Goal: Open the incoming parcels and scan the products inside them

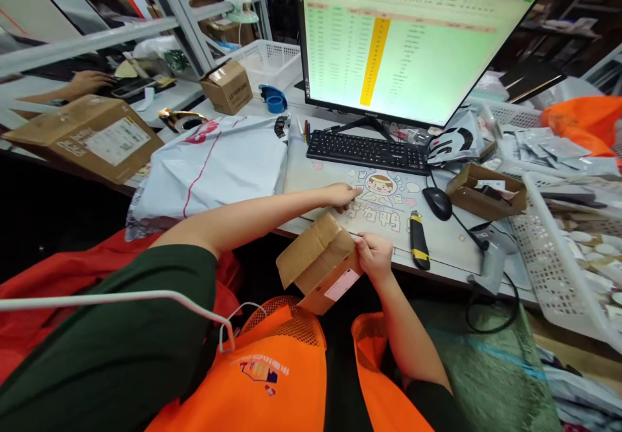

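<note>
A small brown cardboard box (321,270) is tilted in front of the desk edge, its flaps standing up and a pale label on its side. My right hand (375,256) grips the box by its right end, thumb and fingers closed on the cardboard. Just beyond the box, my left hand (343,195) is over the printed desk mat (311,186), index finger stretched out and the other fingers partly curled. Nothing shows in that hand. To the right on the mat lies a yellow and black box cutter (418,241).
A monitor (413,43) stands behind a black keyboard (367,150). Right are a mouse (437,203), a small open box (486,192), a barcode scanner (495,254) and a white basket (549,257). Left lie a white mailer bag (223,166) and a carton (87,134); another person's hand (90,82) is beyond.
</note>
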`<action>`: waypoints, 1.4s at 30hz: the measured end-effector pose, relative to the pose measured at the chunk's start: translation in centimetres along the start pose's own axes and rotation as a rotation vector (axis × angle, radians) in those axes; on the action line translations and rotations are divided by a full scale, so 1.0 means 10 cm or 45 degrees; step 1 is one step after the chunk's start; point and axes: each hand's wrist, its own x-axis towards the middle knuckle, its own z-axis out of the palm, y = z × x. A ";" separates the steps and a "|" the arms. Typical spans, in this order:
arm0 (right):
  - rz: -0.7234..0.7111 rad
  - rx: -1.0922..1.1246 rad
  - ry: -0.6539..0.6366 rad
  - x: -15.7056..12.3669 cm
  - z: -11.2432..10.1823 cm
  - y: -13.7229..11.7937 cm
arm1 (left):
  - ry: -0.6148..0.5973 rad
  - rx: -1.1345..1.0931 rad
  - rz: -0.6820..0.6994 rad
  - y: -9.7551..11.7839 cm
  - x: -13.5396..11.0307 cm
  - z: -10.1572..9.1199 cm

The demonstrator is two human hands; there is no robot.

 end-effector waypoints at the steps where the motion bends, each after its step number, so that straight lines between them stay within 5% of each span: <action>1: 0.018 -0.021 0.041 0.08 0.01 0.01 | 0.009 -0.004 0.035 0.05 -0.05 -0.10; 4: 0.137 -0.068 0.378 0.37 -0.05 0.04 | 0.203 0.035 0.202 0.09 -0.39 -0.44; 6: 0.200 -0.068 0.653 0.53 -0.09 0.05 | 0.386 0.081 0.366 0.01 -0.69 -0.50; 8: 0.189 -0.048 0.811 0.58 -0.10 0.06 | 0.499 0.192 0.483 -0.13 -0.92 -0.36; 11: 0.080 0.012 0.794 0.44 -0.08 0.08 | 0.584 0.337 0.326 -0.34 -0.98 0.02; 14: -0.015 0.078 0.576 0.10 -0.18 0.09 | 0.736 0.298 0.200 -0.42 -0.78 0.20; 20: -0.135 -0.104 -0.429 -0.47 -0.52 -0.02 | 0.855 0.230 -0.004 -0.22 -0.18 -0.06; 26: -0.115 -0.611 -0.879 -0.05 -0.54 -0.39 | 0.644 0.331 -0.053 -0.18 -0.02 0.07; 32: -0.463 -0.726 -1.065 0.69 -0.19 -0.36 | 0.582 0.262 0.047 -0.33 -0.10 0.31; 37: -0.788 -0.567 -1.034 0.77 -0.03 -0.20 | 0.605 0.176 0.144 -0.43 -0.06 0.29; 42: -0.843 -0.534 -1.052 0.84 0.00 -0.30 | 0.647 0.037 0.181 -0.53 0.01 0.29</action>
